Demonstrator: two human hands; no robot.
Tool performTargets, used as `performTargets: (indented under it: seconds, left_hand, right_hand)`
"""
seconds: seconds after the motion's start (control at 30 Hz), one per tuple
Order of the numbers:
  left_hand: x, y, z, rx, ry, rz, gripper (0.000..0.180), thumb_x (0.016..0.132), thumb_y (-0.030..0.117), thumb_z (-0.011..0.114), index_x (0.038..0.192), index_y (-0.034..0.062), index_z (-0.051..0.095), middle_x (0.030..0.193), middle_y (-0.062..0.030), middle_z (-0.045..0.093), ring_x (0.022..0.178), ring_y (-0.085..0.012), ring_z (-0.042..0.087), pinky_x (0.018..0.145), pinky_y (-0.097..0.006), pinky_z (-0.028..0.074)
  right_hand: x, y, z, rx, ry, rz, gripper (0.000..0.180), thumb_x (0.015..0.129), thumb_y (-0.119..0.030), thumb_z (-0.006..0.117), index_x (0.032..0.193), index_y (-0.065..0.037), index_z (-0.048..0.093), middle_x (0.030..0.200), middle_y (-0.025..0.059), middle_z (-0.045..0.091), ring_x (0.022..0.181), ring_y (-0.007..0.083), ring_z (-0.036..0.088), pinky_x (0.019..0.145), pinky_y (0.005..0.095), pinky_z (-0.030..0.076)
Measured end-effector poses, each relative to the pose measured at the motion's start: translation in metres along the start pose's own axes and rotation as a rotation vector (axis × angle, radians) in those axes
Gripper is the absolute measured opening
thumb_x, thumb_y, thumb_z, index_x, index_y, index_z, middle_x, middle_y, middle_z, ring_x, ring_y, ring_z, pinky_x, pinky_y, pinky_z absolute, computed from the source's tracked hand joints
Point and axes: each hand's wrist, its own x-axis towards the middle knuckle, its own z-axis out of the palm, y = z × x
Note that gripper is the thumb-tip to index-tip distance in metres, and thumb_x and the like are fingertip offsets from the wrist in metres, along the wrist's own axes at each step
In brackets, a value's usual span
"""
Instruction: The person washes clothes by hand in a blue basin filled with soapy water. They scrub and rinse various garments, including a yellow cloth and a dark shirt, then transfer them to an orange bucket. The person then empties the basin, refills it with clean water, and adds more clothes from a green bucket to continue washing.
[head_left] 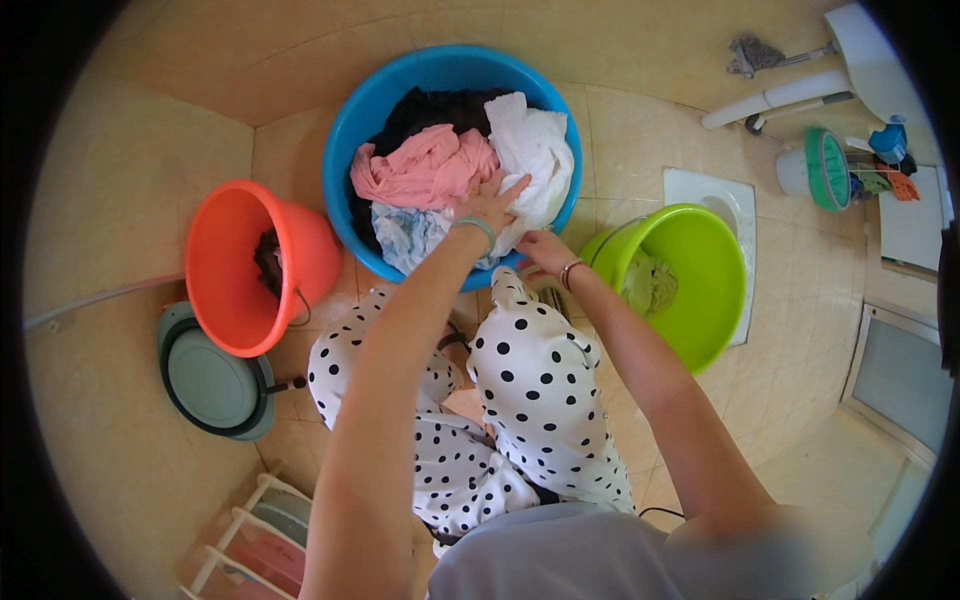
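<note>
Tiled beige floor, running up into tiled walls. Blue tub at top centre, holding a heap of laundry: black cloth, pink cloth, white cloth, pale blue patterned cloth. Green bucket at right, holding a pale rag. Orange bucket at left, tilting against the grey-green basin. Left hand lying spread and flat, pressing on the white cloth inside the tub. Right hand resting at the tub's near rim, fingers curling; grip impossible to tell.
</note>
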Motion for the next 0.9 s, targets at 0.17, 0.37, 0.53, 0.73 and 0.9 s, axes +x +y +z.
performTargets:
  seconds: [0.17, 0.37, 0.53, 0.73, 0.9]
  left_hand:
    - [0.021, -0.028, 0.022, -0.097, 0.019, 0.052, 0.079, 0.084, 0.02, 0.061, 0.142, 0.047, 0.014, 0.149, -0.0175, 0.02, 0.136, -0.0349, 0.023, 0.106, -0.051, 0.029]
    - [-0.011, -0.01, -0.003, -0.045, 0.101, 0.028, 0.075, 0.083, 0.024, 0.062, 0.142, 0.0432, 0.021, 0.148, -0.0147, 0.025, 0.134, -0.0322, 0.03, 0.104, -0.059, 0.025]
    - [-0.029, 0.015, -0.012, -0.006, 0.369, 0.071, 0.067, 0.082, 0.023, 0.063, 0.14, 0.033, 0.031, 0.147, -0.0142, 0.028, 0.132, -0.0331, 0.033, 0.101, -0.06, 0.029]
    - [-0.027, 0.055, -0.023, -0.295, 0.336, 0.282, 0.053, 0.08, 0.019, 0.063, 0.131, 0.0216, 0.047, 0.138, -0.0199, 0.039, 0.123, -0.0378, 0.042, 0.102, -0.044, 0.034]
    - [-0.034, 0.049, -0.016, -0.382, 0.259, 0.245, 0.049, 0.081, 0.02, 0.062, 0.128, 0.0173, 0.05, 0.133, -0.0223, 0.044, 0.122, -0.0374, 0.043, 0.101, -0.04, 0.036]
  right_hand:
    - [-0.006, 0.006, -0.015, -0.518, 0.506, -0.643, 0.026, 0.088, -0.024, 0.055, 0.096, -0.001, 0.064, 0.087, 0.0086, 0.068, 0.081, 0.0168, 0.066, 0.068, 0.0276, 0.051]
    - [-0.128, -0.017, -0.079, 0.264, 0.586, -0.684, 0.018, 0.09, -0.015, 0.056, 0.1, -0.002, 0.063, 0.084, 0.0073, 0.067, 0.064, 0.0132, 0.063, 0.06, 0.0236, 0.05]
    - [-0.128, 0.095, -0.175, 0.314, 0.745, -0.288, 0.031, 0.086, -0.021, 0.063, 0.111, -0.003, 0.059, 0.091, 0.0128, 0.066, 0.072, 0.0188, 0.064, 0.065, 0.0286, 0.053]
    - [-0.04, 0.236, -0.152, -0.829, 0.922, -0.08, 0.089, 0.069, -0.044, 0.075, 0.14, -0.011, 0.033, 0.126, 0.0237, 0.049, 0.102, 0.0326, 0.058, 0.088, 0.0405, 0.048]
    - [-0.013, 0.218, -0.13, -0.54, 0.782, 0.216, 0.066, 0.069, -0.042, 0.075, 0.12, -0.006, 0.052, 0.122, 0.0235, 0.052, 0.109, 0.0376, 0.052, 0.094, 0.0429, 0.041]
